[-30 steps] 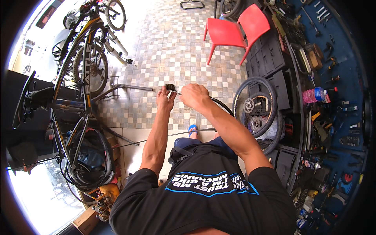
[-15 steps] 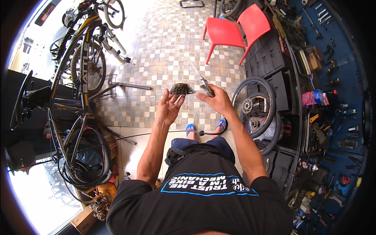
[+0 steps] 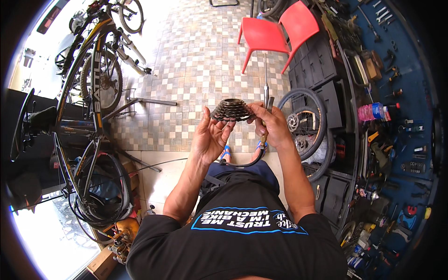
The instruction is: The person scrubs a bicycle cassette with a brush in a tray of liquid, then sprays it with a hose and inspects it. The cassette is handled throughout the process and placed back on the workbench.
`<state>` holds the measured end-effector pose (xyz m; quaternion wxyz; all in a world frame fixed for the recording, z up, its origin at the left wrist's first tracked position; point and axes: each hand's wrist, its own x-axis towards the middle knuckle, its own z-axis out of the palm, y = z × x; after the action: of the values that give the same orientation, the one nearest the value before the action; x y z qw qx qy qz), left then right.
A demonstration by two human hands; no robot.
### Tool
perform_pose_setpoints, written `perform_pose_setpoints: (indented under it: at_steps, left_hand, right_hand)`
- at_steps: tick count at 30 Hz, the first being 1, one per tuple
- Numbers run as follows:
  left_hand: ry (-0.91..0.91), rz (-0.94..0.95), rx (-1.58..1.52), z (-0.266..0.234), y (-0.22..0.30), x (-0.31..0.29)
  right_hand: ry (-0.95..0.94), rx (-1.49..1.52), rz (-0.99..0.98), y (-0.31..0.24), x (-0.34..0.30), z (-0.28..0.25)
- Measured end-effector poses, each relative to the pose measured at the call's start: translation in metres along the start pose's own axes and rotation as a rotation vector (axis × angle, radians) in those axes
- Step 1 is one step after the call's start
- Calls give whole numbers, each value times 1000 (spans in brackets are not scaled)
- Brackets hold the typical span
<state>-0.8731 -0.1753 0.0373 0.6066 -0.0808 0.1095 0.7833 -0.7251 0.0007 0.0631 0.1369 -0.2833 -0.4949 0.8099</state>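
Observation:
A dark bicycle cassette (image 3: 231,110), its stacked sprockets tapering upward, sits on the fingertips of my left hand (image 3: 208,137), thumb at its left side. My right hand (image 3: 275,127) is closed around an air blow gun (image 3: 266,91) whose long thin nozzle points up and away from me. The fingertips of that same hand touch the right edge of the cassette. From the brass-coloured fitting under my right hand, a black hose (image 3: 249,164) curves down and left across my lap. My right fingers partly hide the gun's body.
Left stands a black-and-orange bicycle (image 3: 96,88), with a metal stand leg (image 3: 156,102) reaching toward the tiled floor's middle. Ahead is a red chair (image 3: 264,35). Bicycle wheels (image 3: 322,116) lean against black drawers (image 3: 313,65) at right, beside a blue tool wall (image 3: 406,93).
My right hand has moved in to the cassette, and the blow gun has swung from leaning left to nearly upright. The cassette has come slightly closer and to the right.

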Motion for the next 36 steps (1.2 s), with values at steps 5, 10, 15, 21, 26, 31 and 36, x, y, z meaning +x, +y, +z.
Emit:
perform_pose_setpoints:
  at_steps: [5,10,15,21,26,31,36]
  left_hand:
    - [23,-35,-99,3,-2,-1]
    - [5,-44,-92,6,-2,-1]
    - [-25,-53,-73,7,-3,-2]
    - [-6,-23,-48,14,-4,-4]
    - [-38,-27,-32,13,-5,-3]
    - [-14,-21,16,11,-5,-3]
    - [-51,-28,101,-10,1,-6]
  right_hand:
    - [22,-9,-20,-5,-7,4]
    - [27,-19,-50,-5,-9,4]
    - [42,-38,-57,-8,-13,6]
    - [45,-41,-68,-8,-14,5]
    - [40,-25,-64,-8,-14,4]
    - [54,-31,-66,-7,-15,3]
    - [13,12,-46,-9,-17,-2]
